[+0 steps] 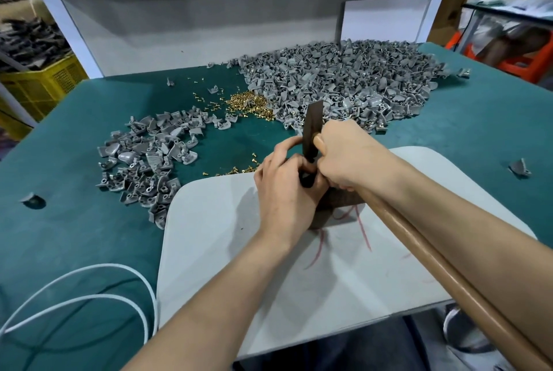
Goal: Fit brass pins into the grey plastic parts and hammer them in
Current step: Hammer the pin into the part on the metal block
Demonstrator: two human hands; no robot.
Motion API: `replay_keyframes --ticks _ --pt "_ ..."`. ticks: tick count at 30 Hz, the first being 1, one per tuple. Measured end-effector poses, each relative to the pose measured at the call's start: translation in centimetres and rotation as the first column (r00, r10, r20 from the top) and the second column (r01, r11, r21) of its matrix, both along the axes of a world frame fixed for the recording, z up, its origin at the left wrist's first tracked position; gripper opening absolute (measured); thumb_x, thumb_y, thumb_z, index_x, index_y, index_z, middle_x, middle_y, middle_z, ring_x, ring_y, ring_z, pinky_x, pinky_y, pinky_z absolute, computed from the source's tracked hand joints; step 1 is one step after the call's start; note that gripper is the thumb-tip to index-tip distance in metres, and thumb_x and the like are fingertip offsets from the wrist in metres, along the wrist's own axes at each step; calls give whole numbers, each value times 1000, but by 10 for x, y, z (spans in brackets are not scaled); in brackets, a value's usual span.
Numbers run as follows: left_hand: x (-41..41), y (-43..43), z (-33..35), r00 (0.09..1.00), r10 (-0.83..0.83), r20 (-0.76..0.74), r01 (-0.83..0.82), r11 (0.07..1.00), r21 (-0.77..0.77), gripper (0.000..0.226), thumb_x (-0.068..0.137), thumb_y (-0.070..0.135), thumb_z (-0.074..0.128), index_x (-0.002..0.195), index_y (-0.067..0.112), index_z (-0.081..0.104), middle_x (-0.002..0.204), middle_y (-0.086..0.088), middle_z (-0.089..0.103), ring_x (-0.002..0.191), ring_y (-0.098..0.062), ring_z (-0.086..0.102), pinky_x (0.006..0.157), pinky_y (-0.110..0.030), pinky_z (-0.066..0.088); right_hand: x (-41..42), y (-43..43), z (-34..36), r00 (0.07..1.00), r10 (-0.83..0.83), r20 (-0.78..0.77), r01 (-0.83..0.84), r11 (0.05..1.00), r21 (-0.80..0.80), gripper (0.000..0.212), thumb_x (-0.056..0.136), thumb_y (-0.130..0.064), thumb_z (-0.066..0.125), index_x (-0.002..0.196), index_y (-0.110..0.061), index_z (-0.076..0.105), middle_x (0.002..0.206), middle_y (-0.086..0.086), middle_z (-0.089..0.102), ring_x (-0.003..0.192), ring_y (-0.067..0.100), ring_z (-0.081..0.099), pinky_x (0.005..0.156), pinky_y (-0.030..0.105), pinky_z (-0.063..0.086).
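The left hand (284,188) and right hand (347,155) meet over a dark block (338,206) that stands on a pale grey board (215,239) at the near edge of the green desk (74,221).

The right hand grips the hammer (312,128) high up, just below its dark head, with its fingers wrapped round the wooden handle. The handle runs back along the forearm toward the near right corner. The head stands upright, its lower end down among the fingers of both hands.

The left hand's fingers (305,165) are curled in tight against the foot of the hammer head, thumb side up. What they pinch there is hidden, so I cannot tell whether a part or a pin sits between them.

A large heap of grey plastic parts (353,83) lies toward the far right of the desk, and a smaller heap (146,158) lies left of the board. Between them, toward the far edge, sits a pile of brass pins (248,102). A few loose pins (236,171) lie just beyond the board near the left hand.

A white cable (74,299) loops at the near left corner.
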State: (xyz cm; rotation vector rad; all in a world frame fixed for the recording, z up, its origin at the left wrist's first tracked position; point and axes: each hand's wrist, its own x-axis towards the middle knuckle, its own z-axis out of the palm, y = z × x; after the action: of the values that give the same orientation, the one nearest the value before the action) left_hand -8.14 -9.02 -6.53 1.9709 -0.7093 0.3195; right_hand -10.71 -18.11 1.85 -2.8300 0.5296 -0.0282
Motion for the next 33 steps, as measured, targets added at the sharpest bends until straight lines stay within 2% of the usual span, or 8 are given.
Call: replay_keyframes --ticks 4,8,12,15,19,27,31,33 --pt "-1 0 0 1000 9 4 -9 1000 22 29 68 12 75 63 25 49 130 4 56 108 -24 57 92 -44 39 0 1 -2 1000 0 15 0 999 -38 33 79 3 56 58 -8 32 57 8 40 58 26 46 53 29 39" --pt "2 0 0 1000 15 -4 -15 999 35 25 71 14 73 64 24 51 131 5 55 110 -22 56 92 -39 35 1 2 2 999 -25 -34 28 996 82 23 76 12 54 58 -2 49 60 16 59 55 31 62 52 36 55" --pt "1 0 -1 999 29 -21 -27 997 77 15 74 18 74 69 18 60 133 8 53 114 -18 54 92 -32 31 -5 -5 2 997 -23 -72 43 959 280 27 81 11 46 57 1 50 54 19 58 35 23 50 37 26 43" --pt "1 0 -1 1000 20 -23 -17 996 90 12 76 19 72 72 18 61 132 10 53 116 -14 51 96 -33 31 -15 -18 7 995 -99 26 81 922 380 31 91 -11 53 61 -2 50 47 13 56 25 16 42 32 17 36" --pt "3 -1 -1 999 26 -41 -23 997 69 14 78 19 68 75 28 59 122 15 58 115 -10 50 95 -34 30 -23 -26 24 985 -160 69 120 911 395 39 100 -27 38 77 2 53 34 4 50 23 17 37 29 16 31" --pt "8 1 -5 993 -23 -113 29 998 50 19 83 23 67 78 38 56 113 24 58 116 -3 39 87 -26 21 -38 -10 32 998 -54 41 43 968 246 44 101 -22 36 61 -7 44 49 10 56 19 10 37 27 15 30" --pt "9 -1 -7 994 -24 -102 28 999 36 23 82 22 68 77 39 55 111 23 59 115 -4 41 88 -28 24 -39 -7 31 998 -44 40 34 975 217 43 101 -28 38 64 -7 43 47 9 53 19 10 35 27 14 28" --pt "8 0 -6 995 -29 -91 31 999 20 21 82 21 69 77 38 56 111 22 61 115 -7 44 93 -32 29 -40 -6 35 998 -38 59 26 979 203 47 101 -29 38 60 -7 43 36 4 49 18 9 35 26 15 27"
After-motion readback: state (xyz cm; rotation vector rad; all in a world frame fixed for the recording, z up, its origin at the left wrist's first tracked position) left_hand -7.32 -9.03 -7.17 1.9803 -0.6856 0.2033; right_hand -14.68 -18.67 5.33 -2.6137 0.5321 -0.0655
